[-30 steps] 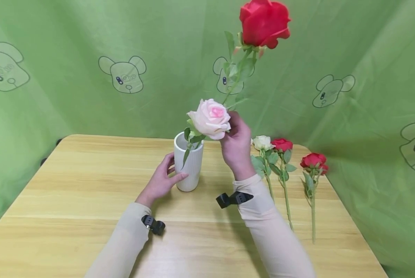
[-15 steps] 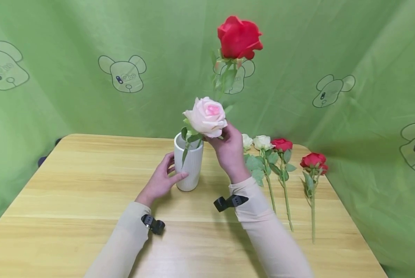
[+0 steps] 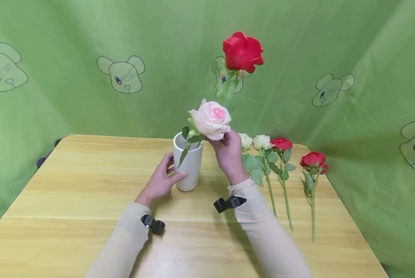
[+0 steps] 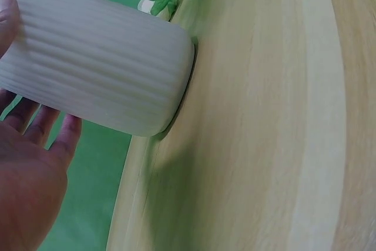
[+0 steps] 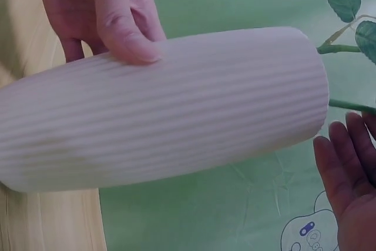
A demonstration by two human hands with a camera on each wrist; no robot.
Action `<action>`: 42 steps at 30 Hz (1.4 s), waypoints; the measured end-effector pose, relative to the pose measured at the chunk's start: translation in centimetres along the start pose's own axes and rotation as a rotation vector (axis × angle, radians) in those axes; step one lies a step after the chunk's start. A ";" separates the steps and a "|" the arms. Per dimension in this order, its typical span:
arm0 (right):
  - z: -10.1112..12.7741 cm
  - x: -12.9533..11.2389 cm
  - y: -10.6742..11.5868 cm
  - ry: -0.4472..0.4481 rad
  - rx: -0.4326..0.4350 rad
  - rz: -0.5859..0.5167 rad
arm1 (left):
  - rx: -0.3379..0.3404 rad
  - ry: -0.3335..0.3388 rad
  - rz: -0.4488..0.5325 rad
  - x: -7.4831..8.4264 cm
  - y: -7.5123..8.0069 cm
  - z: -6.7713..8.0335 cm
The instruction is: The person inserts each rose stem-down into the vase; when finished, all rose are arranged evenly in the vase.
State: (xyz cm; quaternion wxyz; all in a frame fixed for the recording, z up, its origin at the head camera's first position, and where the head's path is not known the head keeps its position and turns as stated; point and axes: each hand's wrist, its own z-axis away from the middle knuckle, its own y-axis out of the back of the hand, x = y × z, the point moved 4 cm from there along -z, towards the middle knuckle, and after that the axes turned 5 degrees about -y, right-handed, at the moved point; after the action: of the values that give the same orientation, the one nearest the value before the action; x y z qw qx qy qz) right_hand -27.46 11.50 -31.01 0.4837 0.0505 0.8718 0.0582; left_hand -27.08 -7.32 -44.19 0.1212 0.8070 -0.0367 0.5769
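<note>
My left hand (image 3: 162, 178) grips the white ribbed vase (image 3: 190, 170), thumb in front and fingers behind. The vase stands upright on the table, and a pale pink rose (image 3: 211, 119) in it leans over the rim. Behind that bloom, my right hand (image 3: 230, 156) holds the stem of a tall red rose (image 3: 243, 52); its fingertips are partly hidden there. In the right wrist view two green stems (image 5: 346, 106) enter the vase mouth, one right beside the fingers of the right hand (image 5: 355, 168). The left thumb (image 5: 132, 42) presses the vase's side.
To the right lie two white roses (image 3: 263, 143) and two red roses (image 3: 313, 160), stems toward the person. A green curtain (image 3: 165, 77) with printed bear heads hangs behind the wooden table (image 3: 89, 185).
The red rose has come left and then down, its stem sinking toward the vase. My right hand has shifted left behind the pink rose. The left hand stays on the vase.
</note>
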 end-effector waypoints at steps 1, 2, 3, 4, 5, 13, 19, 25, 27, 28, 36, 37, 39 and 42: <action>0.0 0.0 0.0 0.010 -0.008 0.011 | -0.002 -0.001 0.004 0.0 0.0 0.0; 0.1 0.0 0.0 0.016 -0.020 0.020 | -0.005 0.002 0.008 0.0 0.0 0.0; 0.2 0.0 0.0 0.022 -0.034 0.037 | -0.006 0.010 0.011 0.0 0.0 0.0; 0.2 0.1 -0.1 0.032 -0.051 0.054 | -0.007 0.018 0.013 -0.1 0.0 0.1; 0.3 0.1 -0.1 0.042 -0.067 0.075 | -0.009 0.030 0.015 -0.1 0.0 0.1; 0.5 0.4 -0.1 0.081 -0.102 0.127 | -0.013 0.052 0.014 -0.1 -0.1 0.2; 0.8 0.7 0.0 0.080 -0.127 0.106 | -0.019 0.046 0.001 -0.2 0.0 0.2; 1.2 1.1 0.6 0.050 -0.171 0.099 | -0.021 -0.016 -0.045 -0.1 0.0 0.1; 1.4 1.3 1.0 0.024 -0.185 0.090 | -0.019 -0.009 -0.043 0.0 0.0 0.2; 1.5 1.4 1.2 0.007 -0.187 0.079 | -0.017 0.000 -0.042 0.0 0.0 0.2; 1.6 1.8 3.7 -0.060 -0.107 0.031 | -0.029 0.016 -0.007 0.5 0.0 0.2; 1.6 1.7 4.1 -0.062 -0.100 0.024 | -0.029 0.014 -0.006 0.5 0.0 0.2; 1.6 1.8 4.9 -0.075 -0.085 0.014 | -0.029 0.009 -0.008 0.4 0.0 0.2; 1.7 2.1 6.4 -0.130 -0.070 0.049 | -0.029 -0.010 -0.009 -0.1 0.0 0.1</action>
State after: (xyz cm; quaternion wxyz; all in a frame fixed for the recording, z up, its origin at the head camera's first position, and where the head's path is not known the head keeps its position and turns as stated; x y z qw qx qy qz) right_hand -26.93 18.21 -32.75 0.5390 0.0585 0.8346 0.0972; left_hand -27.03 -7.34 -44.29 0.1352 0.8083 -0.0422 0.5715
